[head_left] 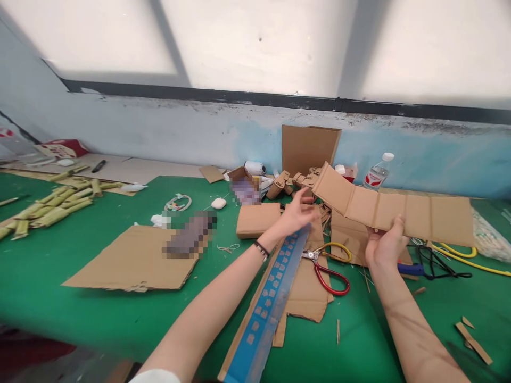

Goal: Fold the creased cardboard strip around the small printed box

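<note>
A long creased cardboard strip (399, 208) with several fold lines hangs above the green table (59, 287). My right hand (385, 246) grips its lower edge near the middle, thumb up against the card. My left hand (297, 213) reaches forward to the strip's left end, fingers curled at its corner. A black band circles my left wrist. Below my left forearm lies a blue patterned ruler-like strip (271, 298) on cardboard offcuts. Red-and-yellow-handled scissors (329, 268) lie between my arms.
A flat cardboard sheet (131, 260) lies at left, a small closed box (257, 219) behind it. Bamboo-like sticks (59, 205) are piled far left. An upright cardboard piece (309, 149), a water bottle (377, 173) and a glue gun with black and yellow cables (435, 263) sit at right.
</note>
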Tool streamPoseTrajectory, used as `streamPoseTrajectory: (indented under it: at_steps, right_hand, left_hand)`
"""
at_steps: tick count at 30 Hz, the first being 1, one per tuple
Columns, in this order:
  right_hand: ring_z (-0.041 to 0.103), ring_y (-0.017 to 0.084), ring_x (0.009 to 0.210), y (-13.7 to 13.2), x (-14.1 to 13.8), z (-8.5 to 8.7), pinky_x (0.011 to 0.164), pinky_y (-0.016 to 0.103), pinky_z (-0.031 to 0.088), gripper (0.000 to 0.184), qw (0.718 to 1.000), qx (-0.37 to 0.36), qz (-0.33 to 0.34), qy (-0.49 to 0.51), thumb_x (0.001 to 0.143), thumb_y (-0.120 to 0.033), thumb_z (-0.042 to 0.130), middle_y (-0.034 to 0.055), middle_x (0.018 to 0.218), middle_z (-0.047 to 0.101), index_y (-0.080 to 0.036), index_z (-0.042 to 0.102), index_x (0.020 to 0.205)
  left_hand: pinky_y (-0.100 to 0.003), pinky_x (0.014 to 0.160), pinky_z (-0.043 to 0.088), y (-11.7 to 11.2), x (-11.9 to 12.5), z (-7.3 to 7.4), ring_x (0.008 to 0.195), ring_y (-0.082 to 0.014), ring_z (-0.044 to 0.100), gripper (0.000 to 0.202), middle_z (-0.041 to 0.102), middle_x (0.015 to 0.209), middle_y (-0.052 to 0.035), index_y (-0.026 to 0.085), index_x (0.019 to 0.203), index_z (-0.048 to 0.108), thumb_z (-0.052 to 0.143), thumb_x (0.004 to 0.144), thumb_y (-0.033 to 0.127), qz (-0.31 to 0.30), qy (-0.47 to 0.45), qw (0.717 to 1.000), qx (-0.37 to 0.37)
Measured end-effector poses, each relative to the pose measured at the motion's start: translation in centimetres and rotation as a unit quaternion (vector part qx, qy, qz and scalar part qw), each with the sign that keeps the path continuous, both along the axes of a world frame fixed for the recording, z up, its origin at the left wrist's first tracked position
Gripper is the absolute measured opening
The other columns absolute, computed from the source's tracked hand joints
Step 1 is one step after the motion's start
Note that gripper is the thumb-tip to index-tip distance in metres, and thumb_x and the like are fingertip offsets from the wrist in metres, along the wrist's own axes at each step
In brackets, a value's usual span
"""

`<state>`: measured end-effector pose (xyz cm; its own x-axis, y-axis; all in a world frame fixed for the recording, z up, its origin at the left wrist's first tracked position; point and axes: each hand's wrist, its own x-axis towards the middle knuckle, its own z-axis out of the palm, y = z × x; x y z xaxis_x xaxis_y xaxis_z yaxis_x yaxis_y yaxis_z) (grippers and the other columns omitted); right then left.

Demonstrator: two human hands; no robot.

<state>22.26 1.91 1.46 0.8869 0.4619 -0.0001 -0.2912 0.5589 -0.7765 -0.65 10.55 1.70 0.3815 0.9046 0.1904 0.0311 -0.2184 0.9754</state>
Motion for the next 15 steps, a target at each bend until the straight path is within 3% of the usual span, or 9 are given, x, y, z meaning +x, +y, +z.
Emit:
streamPoseTrajectory:
  at_steps: [1, 4, 7, 10, 12, 15]
  right_hand:
    - [0.079, 0.022, 0.122, -0.1, -0.8, 0.0, 0.075, 0.031, 0.071, 0.051, 1.0, 0.0, 0.018, -0.006, 0.092, -0.043, 0.077, 0.0077, 0.147, 0.076, -0.029, 0.064, 0.14]
    - [0.079, 0.025, 0.124, -0.7, -3.6, -0.7, 0.076, 0.032, 0.072, 0.061, 0.996, -0.023, 0.078, -0.03, 0.086, -0.048, 0.086, 0.009, 0.147, 0.077, -0.026, 0.069, 0.141]
    - [0.081, 0.031, 0.122, -1.3, -6.1, -1.9, 0.076, 0.04, 0.076, 0.065, 0.979, -0.066, 0.177, -0.08, 0.08, -0.055, 0.095, 0.0113, 0.143, 0.081, -0.022, 0.076, 0.133]
    - [0.087, 0.034, 0.1, -1.8, -7.7, -3.3, 0.072, 0.046, 0.078, 0.055, 0.943, -0.096, 0.291, -0.131, 0.078, -0.06, 0.097, 0.0122, 0.115, 0.089, -0.019, 0.084, 0.113]
    - [0.088, 0.034, 0.089, -2.1, -8.2, -4.0, 0.074, 0.047, 0.078, 0.05, 0.918, -0.11, 0.346, -0.161, 0.078, -0.06, 0.098, 0.012, 0.1, 0.09, -0.017, 0.086, 0.102]
    - [0.088, 0.033, 0.098, -1.9, -7.9, -4.5, 0.084, 0.046, 0.077, 0.049, 0.925, -0.116, 0.314, -0.181, 0.082, -0.059, 0.096, 0.0131, 0.105, 0.09, -0.016, 0.086, 0.103]
  left_hand:
    - [-0.053, 0.115, 0.063, -1.7, -0.6, 0.1, 0.135, -0.0341, 0.078, 0.102, 0.061, 0.168, -0.0234, 0.028, 0.172, 0.039, 0.097, 0.088, 0.034, -0.075, -0.037, 0.996, -0.04]
    - [-0.057, 0.123, 0.059, -6.0, -1.7, -0.2, 0.137, -0.0384, 0.078, 0.086, 0.07, 0.161, -0.0222, 0.021, 0.158, 0.063, 0.096, 0.087, 0.057, -0.118, -0.085, 0.981, -0.13]
    - [-0.058, 0.122, 0.062, -7.8, -2.2, -1.5, 0.128, -0.0386, 0.083, 0.075, 0.081, 0.145, -0.0184, 0.018, 0.146, 0.075, 0.084, 0.094, 0.071, -0.025, -0.117, 0.972, -0.203]
    - [-0.061, 0.114, 0.067, -7.7, -2.7, -3.3, 0.117, -0.0398, 0.086, 0.072, 0.088, 0.125, -0.0176, 0.016, 0.142, 0.077, 0.08, 0.096, 0.071, 0.02, -0.116, 0.967, -0.227]
    - [-0.06, 0.11, 0.069, -7.5, -3.1, -4.1, 0.117, -0.0401, 0.086, 0.068, 0.088, 0.125, -0.0172, 0.017, 0.141, 0.078, 0.08, 0.096, 0.069, 0.036, -0.119, 0.967, -0.221]
    - [-0.059, 0.109, 0.069, -7.8, -3.4, -4.0, 0.109, -0.0384, 0.088, 0.067, 0.089, 0.125, -0.0162, 0.018, 0.142, 0.078, 0.077, 0.099, 0.069, 0.049, -0.092, 0.972, -0.211]
